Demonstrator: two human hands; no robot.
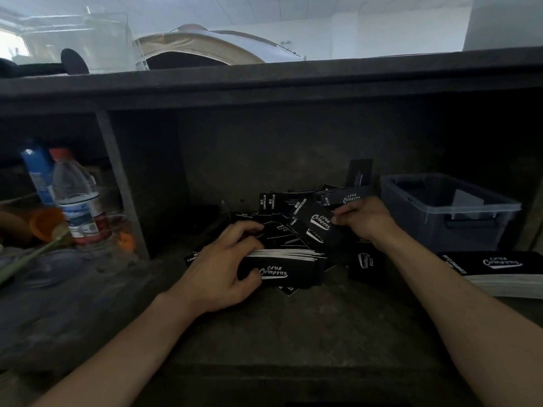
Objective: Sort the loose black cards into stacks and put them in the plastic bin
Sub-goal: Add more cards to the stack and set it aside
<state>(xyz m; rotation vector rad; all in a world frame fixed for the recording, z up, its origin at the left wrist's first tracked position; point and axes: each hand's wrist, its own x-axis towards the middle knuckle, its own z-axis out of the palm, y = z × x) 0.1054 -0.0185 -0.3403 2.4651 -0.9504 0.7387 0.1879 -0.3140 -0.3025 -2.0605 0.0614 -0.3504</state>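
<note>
One translucent grey plastic bin (411, 224) stands on the dark, worn shelf surface (293, 324). Two bare hands work to the left of it. The left hand (223, 268), farther from the bin, grips one thick stack of black cards (288, 265), fingers curled over its white edges and thumb on its front face. The right hand (364, 218), just left of the bin, pinches the edge of a single black card (318, 223). Between and behind the hands lies one heap of loose black cards (282, 210), too jumbled to count. One more card (360, 171) stands upright against the back wall, left of the bin. A second, larger squared stack (499, 268) lies in front of the bin. Far left of the bin, past a divider, stand two bottles: a clear one with a red cap (75, 195) and a blue one (38, 171). Above the shelf, a beige tent (211, 45) shows in a pale room. The cards are matte black with a white script logo reading "Club Camping".
</note>
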